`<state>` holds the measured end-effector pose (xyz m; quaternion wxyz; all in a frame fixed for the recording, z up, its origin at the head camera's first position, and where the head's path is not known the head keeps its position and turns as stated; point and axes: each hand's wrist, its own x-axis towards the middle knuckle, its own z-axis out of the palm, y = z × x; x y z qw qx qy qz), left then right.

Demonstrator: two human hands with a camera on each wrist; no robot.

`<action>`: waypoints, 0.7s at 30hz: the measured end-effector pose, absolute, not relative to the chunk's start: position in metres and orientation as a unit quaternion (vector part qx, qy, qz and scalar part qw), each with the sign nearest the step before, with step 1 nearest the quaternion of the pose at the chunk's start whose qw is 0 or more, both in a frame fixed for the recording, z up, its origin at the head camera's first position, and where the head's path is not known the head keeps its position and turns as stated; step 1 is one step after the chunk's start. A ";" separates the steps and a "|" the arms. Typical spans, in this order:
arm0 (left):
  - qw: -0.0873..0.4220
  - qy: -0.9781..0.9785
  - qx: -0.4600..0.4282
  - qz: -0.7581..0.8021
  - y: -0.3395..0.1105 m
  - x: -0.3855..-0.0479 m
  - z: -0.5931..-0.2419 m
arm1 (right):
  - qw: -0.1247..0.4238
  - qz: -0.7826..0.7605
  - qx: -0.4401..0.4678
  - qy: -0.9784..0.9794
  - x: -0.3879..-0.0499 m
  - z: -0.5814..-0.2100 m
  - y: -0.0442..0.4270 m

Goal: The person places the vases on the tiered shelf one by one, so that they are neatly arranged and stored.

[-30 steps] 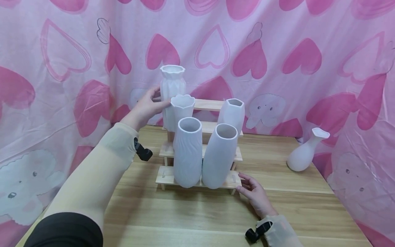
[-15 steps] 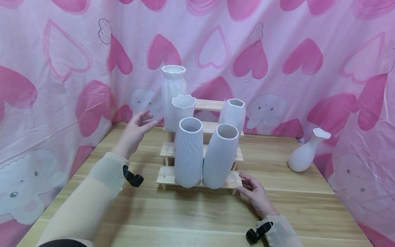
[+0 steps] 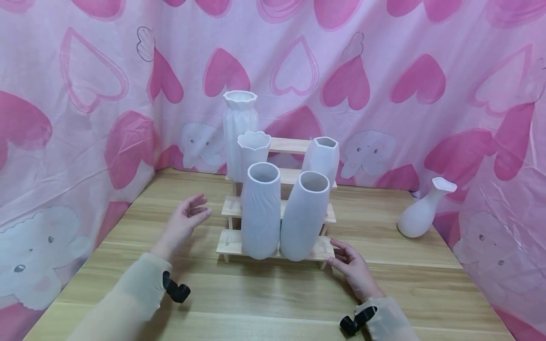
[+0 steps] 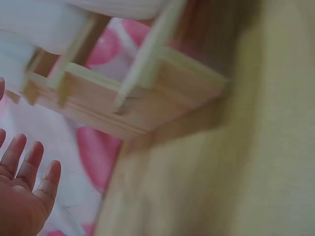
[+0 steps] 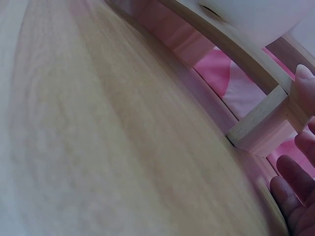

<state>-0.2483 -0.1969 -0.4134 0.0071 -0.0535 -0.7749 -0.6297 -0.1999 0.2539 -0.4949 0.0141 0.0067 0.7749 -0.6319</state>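
A tiered wooden stand (image 3: pixel 230 244) stands on the table and bears several white vases. Two smooth tall vases, the left one (image 3: pixel 261 213) and the right one (image 3: pixel 304 218), are on its lowest step; the right one leans. Behind them are a scalloped-rim vase (image 3: pixel 253 147), a taller fluted vase (image 3: pixel 240 118) at the upper left and a faceted vase (image 3: pixel 322 156) at the right. My right hand (image 3: pixel 354 270) holds the lowest step's right end between thumb and fingers. My left hand (image 3: pixel 181 225) is in the air left of the stand, fingers loosely bent, holding nothing.
One more white vase (image 3: pixel 418 213), round-bellied with a flared lip, stands tilted at the table's right side. A pink heart-patterned curtain (image 3: pixel 298 61) encloses the back and sides of the wooden table (image 3: pixel 256 303).
My left hand has let go of the tall fluted vase and drawn back, down and to the left. The vases, the stand and my right hand stay in place.
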 end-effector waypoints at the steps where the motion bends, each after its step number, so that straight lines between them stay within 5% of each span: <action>1: 0.000 -0.777 -0.053 -0.628 -0.197 -0.246 -0.419 | 0.015 -0.633 0.008 0.774 -0.200 -0.495 0.254; 21: -0.100 -0.745 -0.057 -0.657 -0.176 -0.218 -0.479 | 0.004 -0.639 0.004 0.769 -0.197 -0.492 0.252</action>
